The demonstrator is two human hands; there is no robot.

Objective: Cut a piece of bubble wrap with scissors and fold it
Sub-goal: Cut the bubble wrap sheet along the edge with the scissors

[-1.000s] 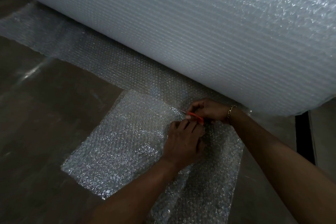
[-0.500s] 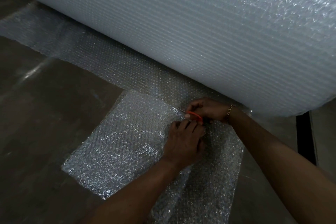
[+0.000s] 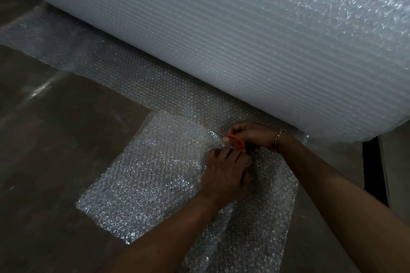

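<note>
Bubble wrap (image 3: 150, 175) lies flat on the brown floor (image 3: 55, 150) in the centre and lower middle of the frame. Its far edge runs into a thinner strip that follows the foot of the big roll (image 3: 244, 40) toward the upper left. That roll lies on its side and fills the upper half and upper right of the frame. Your right hand (image 3: 255, 134) comes in from the right edge and sits just right of centre, close to the base of the roll, with its fingers curled around the orange handles of the scissors (image 3: 238, 142). The blades point left into the sheet and are mostly lost in the glare of the plastic, so you cannot tell how far apart they stand. A gold chain bracelet (image 3: 278, 137) circles that wrist. Your left hand (image 3: 226, 173) reaches up from the bottom edge and rests knuckles-up on the sheet just below the scissors. Its fingers are bent down and grip the wrap right beside the handles, nearly touching your right hand. To the left of your left hand the sheet looks bright and crinkled. Toward the lower right it is dimmer, with a soft crease running down to the bottom edge. A dark vertical strip (image 3: 375, 173) shows on the floor at the right edge, below the end of the roll.
</note>
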